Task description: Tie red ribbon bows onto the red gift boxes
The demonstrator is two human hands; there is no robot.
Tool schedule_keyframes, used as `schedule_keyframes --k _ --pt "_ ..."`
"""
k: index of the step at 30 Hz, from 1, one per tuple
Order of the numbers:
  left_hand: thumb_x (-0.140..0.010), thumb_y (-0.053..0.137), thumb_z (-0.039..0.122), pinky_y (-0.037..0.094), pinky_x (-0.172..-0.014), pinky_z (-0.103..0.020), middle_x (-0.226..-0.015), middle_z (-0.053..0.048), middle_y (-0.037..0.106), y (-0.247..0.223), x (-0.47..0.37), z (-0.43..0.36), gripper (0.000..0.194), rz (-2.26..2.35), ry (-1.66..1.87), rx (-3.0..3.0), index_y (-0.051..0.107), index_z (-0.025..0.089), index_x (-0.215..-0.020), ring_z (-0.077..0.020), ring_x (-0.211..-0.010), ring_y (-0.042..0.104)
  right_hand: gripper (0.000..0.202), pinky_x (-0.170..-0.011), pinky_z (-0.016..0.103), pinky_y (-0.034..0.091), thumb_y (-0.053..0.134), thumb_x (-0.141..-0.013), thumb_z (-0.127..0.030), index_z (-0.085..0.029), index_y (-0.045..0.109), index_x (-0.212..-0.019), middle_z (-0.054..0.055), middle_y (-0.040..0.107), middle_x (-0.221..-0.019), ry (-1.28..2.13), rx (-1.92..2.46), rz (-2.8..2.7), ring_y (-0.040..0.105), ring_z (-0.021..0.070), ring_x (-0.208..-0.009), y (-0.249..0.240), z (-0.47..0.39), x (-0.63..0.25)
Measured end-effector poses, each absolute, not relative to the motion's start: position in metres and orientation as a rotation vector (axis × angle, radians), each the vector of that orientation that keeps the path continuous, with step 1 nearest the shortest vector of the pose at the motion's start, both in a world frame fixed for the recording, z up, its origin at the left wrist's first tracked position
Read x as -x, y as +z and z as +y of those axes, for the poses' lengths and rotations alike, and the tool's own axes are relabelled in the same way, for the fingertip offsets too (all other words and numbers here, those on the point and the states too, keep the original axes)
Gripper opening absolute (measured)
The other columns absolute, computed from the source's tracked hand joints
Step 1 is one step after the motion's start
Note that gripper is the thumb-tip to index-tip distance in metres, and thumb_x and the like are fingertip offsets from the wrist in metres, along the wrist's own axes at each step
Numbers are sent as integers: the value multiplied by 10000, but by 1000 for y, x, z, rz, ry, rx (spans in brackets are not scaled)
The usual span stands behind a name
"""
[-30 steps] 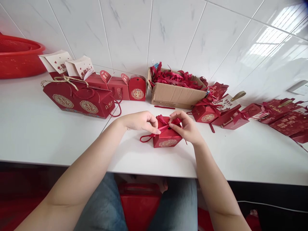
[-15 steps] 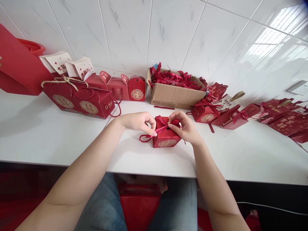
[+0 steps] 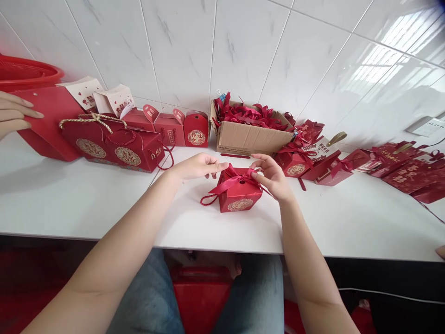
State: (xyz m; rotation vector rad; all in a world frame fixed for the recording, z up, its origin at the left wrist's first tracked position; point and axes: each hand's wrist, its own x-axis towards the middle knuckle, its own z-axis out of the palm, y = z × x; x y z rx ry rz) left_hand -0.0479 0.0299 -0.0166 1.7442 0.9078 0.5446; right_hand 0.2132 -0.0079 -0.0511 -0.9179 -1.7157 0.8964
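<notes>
A small red gift box (image 3: 234, 202) with a gold round emblem stands upright on the white table in front of me. A dark red ribbon bow (image 3: 227, 184) is tied across its top, above a small dark hole. My left hand (image 3: 200, 166) pinches the bow's left loop between thumb and fingers at the box's back left corner. On the other side, my right hand (image 3: 273, 178) has thumb and forefinger closed on the right loop, its other fingers raised. A twisted red cord handle (image 3: 208, 200) lies beside the box's left side.
Behind the box, a cardboard box (image 3: 255, 137) holds many red ribbons. Red gift boxes line the wall, including a wide one with rope handles (image 3: 111, 144). At far left another person's hand (image 3: 14, 113) touches a large red box (image 3: 55, 120). Several ribboned boxes (image 3: 295, 169) stand right.
Both hands have moved from the ribbon at the front of the knot to the bow's loops, and the bow now lies more spread. At left, the other person's large red box has tilted and lowered.
</notes>
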Motion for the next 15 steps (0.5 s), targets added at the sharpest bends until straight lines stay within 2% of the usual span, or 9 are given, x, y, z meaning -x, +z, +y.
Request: schedule_keyframes --k 3,5,10,15 --pt "-701 755 509 328 -573 -241 -677 29 494 -22 40 28 422 900 703 -1691 507 168 -721 -92 -615 443 466 -876 387 436 642 -816 -283 -283 494 -1258 13 605 -959 855 909 -1753 581 177 -924 -51 -9 -212" --pt "-669 793 444 357 -612 -243 -733 31 490 -24 37 27 404 871 767 -1691 530 172 -809 -98 -669 463 446 -908 399 418 625 -824 -274 -279 502 -1253 19 618 -975 810 908 -1759 587 184 -951 -52 -8 -211" --pt "-689 771 355 437 -832 -319 -1031 -47 583 -27 32 25 376 837 758 -1737 586 166 -956 -179 -996 536 379 -932 418 405 601 -826 -262 -268 545 -1201 28 647 -973 645 941 -1779 602 202 -986 -52 -9 -210" --pt "-716 745 338 450 -904 -367 -1077 -70 608 -29 32 26 357 779 685 -1680 592 151 -980 -207 -1067 550 544 -994 456 367 570 -759 -171 -293 503 -1285 44 656 -1139 692 927 -1882 569 240 -1136 -46 -14 -211"
